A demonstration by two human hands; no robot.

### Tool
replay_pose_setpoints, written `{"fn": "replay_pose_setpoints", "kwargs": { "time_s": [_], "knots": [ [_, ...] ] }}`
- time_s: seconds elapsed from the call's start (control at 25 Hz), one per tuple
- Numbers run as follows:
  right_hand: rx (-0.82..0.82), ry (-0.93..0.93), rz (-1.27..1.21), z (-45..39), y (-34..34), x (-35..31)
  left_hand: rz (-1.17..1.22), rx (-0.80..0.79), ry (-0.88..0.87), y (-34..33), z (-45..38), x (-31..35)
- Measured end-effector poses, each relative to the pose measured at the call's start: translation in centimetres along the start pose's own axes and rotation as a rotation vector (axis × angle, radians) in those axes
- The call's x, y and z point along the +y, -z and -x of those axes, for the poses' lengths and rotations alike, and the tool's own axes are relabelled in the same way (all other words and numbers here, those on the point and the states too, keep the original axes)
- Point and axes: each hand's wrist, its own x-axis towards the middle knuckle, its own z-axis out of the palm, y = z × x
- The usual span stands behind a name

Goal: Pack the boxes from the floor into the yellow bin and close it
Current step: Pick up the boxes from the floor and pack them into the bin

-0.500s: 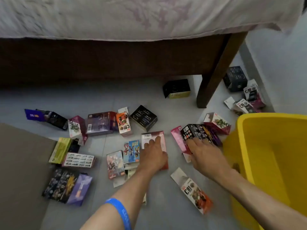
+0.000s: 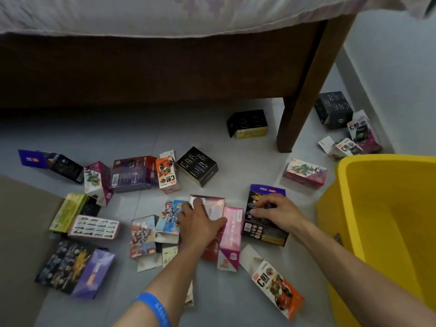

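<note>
Boxes, small and brightly printed, lie scattered across a grey tiled floor (image 2: 236,298) in front of a bed (image 2: 165,67). The yellow bin (image 2: 349,208) stands open at 3 o'clock, at the right edge of the view, and its visible inside looks empty; no lid is in view.

Compared with half a second earlier, the dark purple box (image 2: 265,232) under the right hand has turned from lying crosswise to standing lengthwise toward 12 o'clock, and it now sits clear of the pink box (image 2: 232,234) it had overlapped. The right hand (image 2: 274,212) has drawn slightly nearer the bin. This suggests a first pick-up is under way, and packing has barely begun.

The right hand rests on top of the dark purple box, just right of centre, fingers curled down onto its face and pointing toward 9 o'clock. Whether the thumb has closed round an edge cannot be told, so the grip is unclear.

The left hand (image 2: 200,223), with a blue wristband (image 2: 154,308) on its forearm, lies flat at the centre, fingers spread loosely over a reddish box (image 2: 212,206) and touching the pink box beside it. It presses rather than grasps.

Roughly twenty boxes remain on the floor, from 9 o'clock round to 2 o'clock, some beside the bed leg (image 2: 304,95).
</note>
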Motion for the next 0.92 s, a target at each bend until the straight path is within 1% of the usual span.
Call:
{"fn": "replay_pose_setpoints", "kwargs": {
  "time_s": [0.04, 0.08, 0.12, 0.16, 0.2, 0.24, 0.32, 0.36, 0.44, 0.52, 0.56, 0.6, 0.68, 0.72, 0.76, 0.84, 0.88, 0.92],
  "knots": [
    [0.141, -0.051, -0.083, 0.1, -0.3, 0.5, -0.055, -0.039, 0.035, -0.1, -0.1, 0.2],
    [0.258, -0.125, -0.098, 0.2, -0.8, 0.9, -0.106, -0.063, 0.053, -0.2, -0.1, 0.3],
    [0.298, -0.229, -0.107, 0.5, -1.3, 1.3, -0.137, -0.077, 0.059, -0.3, -0.1, 0.3],
    [0.287, -0.341, -0.151, 0.9, -1.9, 1.7, -0.142, -0.081, 0.064, -0.5, 0.0, 0.1],
    [0.254, -0.416, -0.221, 1.4, -2.3, 2.2, -0.117, -0.073, 0.076, -0.6, 0.1, -0.4],
    [0.228, -0.448, -0.289, 2.0, -2.8, 2.9, -0.028, -0.06, 0.111, -0.7, 0.1, -1.3],
    [0.236, -0.468, -0.386, 3.1, -3.2, 3.7, 0.331, -0.077, 0.263, -0.5, 1.0, -3.7],
    [0.252, -0.477, -0.423, 3.6, -3.1, 3.8, 0.493, -0.119, 0.323, -0.5, 1.5, -4.6],
    [0.238, -0.438, -0.439, 4.6, -2.9, 3.0, 0.665, -0.187, 0.354, 0.3, 2.2, -5.4],
    [0.23, -0.323, -0.419, 5.8, -2.4, 0.8, 0.759, -0.186, 0.327, 2.6, 1.8, -4.5],
    [0.229, -0.26, -0.467, 6.4, -1.9, -0.8, 0.802, -0.151, 0.283, 4.4, 1.4, -3.1],
    [0.218, -0.184, -0.571, 7.2, -1.0, -2.7, 0.832, -0.096, 0.192, 6.4, 1.0, -1.1],
    [0.24, 0.018, -0.849, 9.5, 2.4, -5.7, 0.855, 0.026, -0.071, 10.7, 1.1, 4.5],
    [0.3, 0.126, -0.961, 10.9, 4.8, -6.3, 0.84, 0.073, -0.221, 12.7, 1.9, 7.7],
    [0.395, 0.219, -1.045, 12.3, 7.4, -6.1, 0.804, 0.11, -0.379, 14.6, 3.2, 10.7],
    [0.669, 0.334, -1.147, 15.1, 12.4, -3.4, 0.765, 0.15, -0.706, 16.9, 6.6, 16.2],
    [0.807, 0.321, -1.193, 16.2, 14.2, -1.3, 0.775, 0.158, -0.826, 17.0, 8.2, 18.1],
    [0.952, 0.247, -1.216, 17.0, 15.6, 1.1, 0.78, 0.165, -0.911, 16.3, 9.6, 19.9]
  ]
}}
